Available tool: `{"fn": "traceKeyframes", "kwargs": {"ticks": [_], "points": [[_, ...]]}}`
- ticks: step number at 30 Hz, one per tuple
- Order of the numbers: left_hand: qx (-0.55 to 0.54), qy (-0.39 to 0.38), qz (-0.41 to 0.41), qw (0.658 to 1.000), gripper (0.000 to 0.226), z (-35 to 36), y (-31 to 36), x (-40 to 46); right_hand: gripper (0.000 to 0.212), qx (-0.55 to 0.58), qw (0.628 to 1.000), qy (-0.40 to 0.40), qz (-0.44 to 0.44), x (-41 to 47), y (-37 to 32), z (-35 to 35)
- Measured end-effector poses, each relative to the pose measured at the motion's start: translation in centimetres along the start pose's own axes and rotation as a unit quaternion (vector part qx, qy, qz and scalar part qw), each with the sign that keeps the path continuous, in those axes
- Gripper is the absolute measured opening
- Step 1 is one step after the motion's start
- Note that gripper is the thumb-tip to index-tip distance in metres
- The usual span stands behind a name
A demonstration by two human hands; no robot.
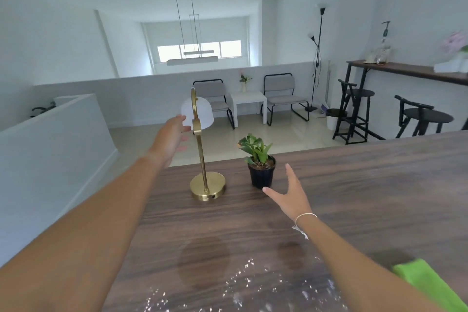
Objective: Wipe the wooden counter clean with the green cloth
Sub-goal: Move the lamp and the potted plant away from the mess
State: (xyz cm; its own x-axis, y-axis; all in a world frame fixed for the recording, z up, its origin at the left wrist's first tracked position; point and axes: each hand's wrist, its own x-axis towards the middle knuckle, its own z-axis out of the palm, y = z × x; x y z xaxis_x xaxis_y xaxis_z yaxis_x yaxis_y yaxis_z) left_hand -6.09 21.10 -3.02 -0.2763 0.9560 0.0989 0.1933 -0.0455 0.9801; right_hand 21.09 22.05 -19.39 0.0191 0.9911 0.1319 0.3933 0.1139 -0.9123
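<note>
The dark wooden counter (354, 185) fills the lower right of the view, with white crumbs or droplets (243, 284) scattered along its near edge. The green cloth (430, 284) lies flat at the bottom right, partly behind my right forearm. My left hand (172, 138) is open, fingers spread, just left of the brass lamp (203, 159) and close to its white shade, apart from the stem. My right hand (291, 195) is open, thumb out, just right of the small potted plant (260, 162), not gripping it.
The lamp's round base (208, 186) and the black pot stand near the counter's far left edge. Beyond the edge lies a lower room with chairs (281, 96), a white side table (249, 104), black stools (420, 116) and a bar shelf (410, 69).
</note>
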Motion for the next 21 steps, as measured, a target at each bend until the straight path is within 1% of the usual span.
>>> {"fn": "traceKeyframes", "kwargs": {"ticks": [3,6,9,13,14,18,21], "points": [[0.014,-0.018,0.007,1.0,0.045,-0.3,-1.9,-3.1,0.091,-0.031,0.999,0.009,-0.002,-3.8,0.1,-0.6],[0.053,-0.045,0.007,0.998,0.045,-0.2,-4.5,-6.3,0.085,-0.066,0.998,0.011,0.001,-8.0,0.9,-1.2],[0.082,-0.061,0.004,0.995,0.042,0.3,-7.2,-9.7,0.079,-0.114,0.993,0.013,0.018,-12.1,2.2,-2.5],[0.122,-0.062,0.011,0.991,0.024,0.7,-9.9,-14.3,0.072,-0.156,0.987,0.024,0.02,-15.8,3.7,-5.1],[0.141,-0.063,0.013,0.988,0.023,0.8,-10.4,-15.4,0.07,-0.167,0.985,0.027,0.017,-16.4,4.0,-5.8],[0.222,-0.033,0.044,0.974,0.024,0.9,-12.0,-20.0,0.065,-0.219,0.975,0.025,-0.015,-17.9,5.1,-8.9],[0.269,0.0,0.051,0.962,0.033,0.7,-13.1,-23.6,0.061,-0.291,0.954,0.021,-0.062,-19.0,6.0,-11.3]]}}
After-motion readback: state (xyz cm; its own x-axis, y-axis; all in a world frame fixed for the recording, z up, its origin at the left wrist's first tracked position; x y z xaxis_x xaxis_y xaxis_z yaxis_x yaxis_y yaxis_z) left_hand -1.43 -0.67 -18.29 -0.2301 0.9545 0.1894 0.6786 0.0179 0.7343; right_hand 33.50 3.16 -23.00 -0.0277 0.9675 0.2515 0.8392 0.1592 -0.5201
